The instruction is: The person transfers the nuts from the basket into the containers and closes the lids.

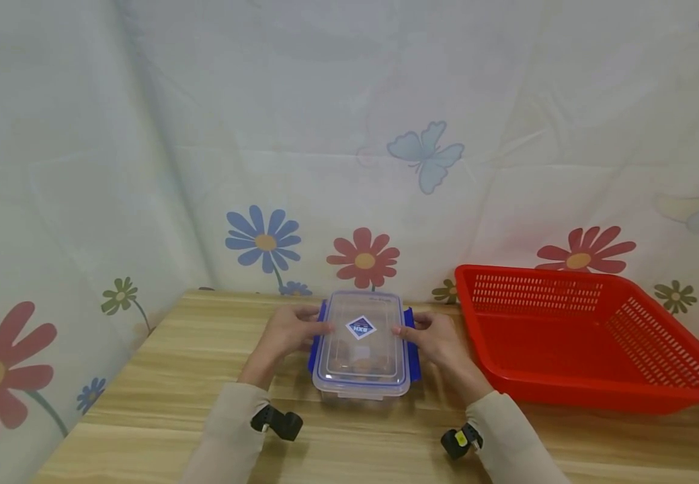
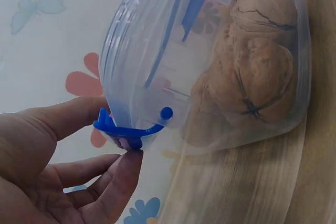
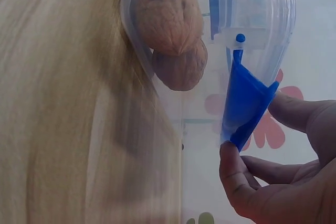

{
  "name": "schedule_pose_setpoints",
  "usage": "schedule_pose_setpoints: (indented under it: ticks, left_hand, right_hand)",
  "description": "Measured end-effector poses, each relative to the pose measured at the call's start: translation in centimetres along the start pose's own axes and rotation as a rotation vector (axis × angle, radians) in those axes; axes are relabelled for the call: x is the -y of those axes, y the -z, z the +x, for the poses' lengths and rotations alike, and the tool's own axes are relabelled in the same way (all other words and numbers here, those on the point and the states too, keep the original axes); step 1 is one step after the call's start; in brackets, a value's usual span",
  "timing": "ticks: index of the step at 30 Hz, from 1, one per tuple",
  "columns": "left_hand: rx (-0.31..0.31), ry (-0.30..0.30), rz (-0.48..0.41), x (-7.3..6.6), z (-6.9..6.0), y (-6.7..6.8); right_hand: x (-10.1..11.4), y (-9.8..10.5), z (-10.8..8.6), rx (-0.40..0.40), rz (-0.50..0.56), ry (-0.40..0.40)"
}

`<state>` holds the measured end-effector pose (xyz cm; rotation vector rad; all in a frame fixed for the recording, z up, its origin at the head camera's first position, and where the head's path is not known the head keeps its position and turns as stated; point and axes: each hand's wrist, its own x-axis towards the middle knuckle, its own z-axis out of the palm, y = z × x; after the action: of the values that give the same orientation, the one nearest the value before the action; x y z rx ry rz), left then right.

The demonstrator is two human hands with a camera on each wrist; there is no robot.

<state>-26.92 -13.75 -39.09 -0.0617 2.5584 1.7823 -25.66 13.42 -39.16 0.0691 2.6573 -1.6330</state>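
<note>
A clear plastic food container [image 1: 340, 349] with blue side latches sits on the table, a diamond-shaped label on its lid. Through its walls show several walnuts [image 2: 257, 74], some marked with dark lines. My left hand [image 1: 289, 331] pinches the left latch [image 2: 118, 128], thumb at the lid's edge and fingers below. On the other side my right hand [image 1: 440, 339] has the right latch [image 3: 244, 100] between thumb and fingertips. Both latches stand tilted out from the container walls.
To the right stands a large red plastic basket [image 1: 543, 336] with slotted sides. The wood-grain table [image 1: 204, 349] meets a flower-print curtain [image 1: 325, 134] at the back.
</note>
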Motion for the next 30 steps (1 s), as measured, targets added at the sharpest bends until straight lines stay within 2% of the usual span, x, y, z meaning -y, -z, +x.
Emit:
schedule_pose_setpoints:
  ticks: [7,15,22,30]
  left_hand:
    - [-0.034,-0.02,0.024,-0.2,-0.1,-0.3]
    - [-0.075,-0.048,0.123,-0.7,-0.3,-0.7]
    - [-0.143,-0.069,0.221,-1.1,-0.8,-1.0]
    - [-0.189,-0.099,0.29,-1.1,-0.9,-1.2]
  right_hand:
    - [0.2,0.1,-0.2,-0.009,-0.011,0.012]
    - [0.3,0.0,-0.2,-0.019,-0.034,0.034]
    - [0.5,0.0,-0.3,-0.022,-0.046,0.052]
    - [0.4,0.2,-0.2,-0.018,-0.065,0.065]
